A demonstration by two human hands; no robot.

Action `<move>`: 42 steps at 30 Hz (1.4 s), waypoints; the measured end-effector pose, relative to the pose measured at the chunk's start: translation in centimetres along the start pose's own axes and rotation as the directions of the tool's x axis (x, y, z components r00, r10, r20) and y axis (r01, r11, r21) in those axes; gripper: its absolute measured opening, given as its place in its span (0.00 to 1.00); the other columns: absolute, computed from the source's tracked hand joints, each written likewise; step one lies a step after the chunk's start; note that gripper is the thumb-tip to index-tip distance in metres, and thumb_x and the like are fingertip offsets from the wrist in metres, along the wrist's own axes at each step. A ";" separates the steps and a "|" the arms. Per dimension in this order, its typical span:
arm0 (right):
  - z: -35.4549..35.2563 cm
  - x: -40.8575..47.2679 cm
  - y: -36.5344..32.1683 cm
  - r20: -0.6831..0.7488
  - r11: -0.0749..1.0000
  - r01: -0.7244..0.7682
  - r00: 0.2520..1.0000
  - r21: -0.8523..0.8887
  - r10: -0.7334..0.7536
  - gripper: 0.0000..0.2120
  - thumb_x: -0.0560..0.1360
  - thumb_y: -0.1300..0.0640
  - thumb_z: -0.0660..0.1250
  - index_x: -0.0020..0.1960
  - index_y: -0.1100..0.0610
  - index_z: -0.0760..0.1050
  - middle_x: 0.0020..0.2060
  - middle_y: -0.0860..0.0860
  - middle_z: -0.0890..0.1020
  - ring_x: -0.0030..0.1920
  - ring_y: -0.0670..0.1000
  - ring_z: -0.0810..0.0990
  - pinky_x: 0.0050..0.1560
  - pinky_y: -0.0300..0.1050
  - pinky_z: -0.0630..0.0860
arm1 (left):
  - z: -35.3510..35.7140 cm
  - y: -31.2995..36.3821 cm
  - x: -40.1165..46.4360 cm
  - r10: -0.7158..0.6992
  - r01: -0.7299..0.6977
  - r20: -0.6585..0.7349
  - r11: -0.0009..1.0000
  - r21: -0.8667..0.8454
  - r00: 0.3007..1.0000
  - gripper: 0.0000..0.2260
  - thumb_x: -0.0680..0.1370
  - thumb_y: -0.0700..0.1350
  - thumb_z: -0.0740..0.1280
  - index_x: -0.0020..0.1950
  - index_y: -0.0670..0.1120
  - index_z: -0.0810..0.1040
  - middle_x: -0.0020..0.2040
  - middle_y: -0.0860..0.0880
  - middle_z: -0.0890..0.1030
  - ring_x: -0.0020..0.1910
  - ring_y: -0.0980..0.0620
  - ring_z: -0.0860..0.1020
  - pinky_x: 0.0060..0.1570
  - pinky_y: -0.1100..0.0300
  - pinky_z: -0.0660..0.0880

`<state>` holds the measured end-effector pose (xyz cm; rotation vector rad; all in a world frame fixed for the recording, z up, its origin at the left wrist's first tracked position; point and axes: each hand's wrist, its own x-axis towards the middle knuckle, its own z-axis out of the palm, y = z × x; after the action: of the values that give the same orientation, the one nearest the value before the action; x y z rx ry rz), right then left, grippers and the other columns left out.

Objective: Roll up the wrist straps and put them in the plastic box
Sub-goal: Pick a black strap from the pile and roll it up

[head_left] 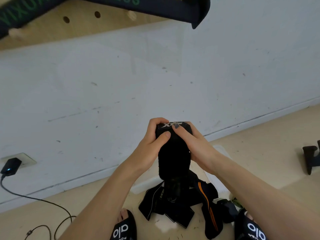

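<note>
Both hands, L (152, 135) & R (192, 141), fingers curled tight round 1 black strap (174, 153), held up in mid-air. Pile of loose straps (180, 203) on floor below, count unclear; clear box (147, 185) behind pile, near wall.

Centre frame, both hands are holding a strap (174, 153) above the pile (180, 203); a charger (10, 166) is sitting far left.
</note>
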<state>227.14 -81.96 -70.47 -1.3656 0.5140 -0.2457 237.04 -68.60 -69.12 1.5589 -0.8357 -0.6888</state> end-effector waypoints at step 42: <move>-0.5 -2.8 -0.9 0.104 0.990 0.058 0.992 0.127 -0.071 0.06 0.79 0.71 0.67 0.56 0.69 0.78 0.41 0.64 0.86 0.38 0.58 0.86 0.42 0.46 0.84 | -2.8 -4.2 1.5 -0.014 0.023 -0.051 0.981 0.191 0.999 0.14 0.81 0.37 0.70 0.61 0.51 0.74 0.57 0.49 0.79 0.46 0.55 0.81 0.48 0.60 0.79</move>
<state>224.54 -81.31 -69.07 -1.2683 0.3591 -0.2511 240.76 -67.95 -72.83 1.7514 -0.8715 -0.5941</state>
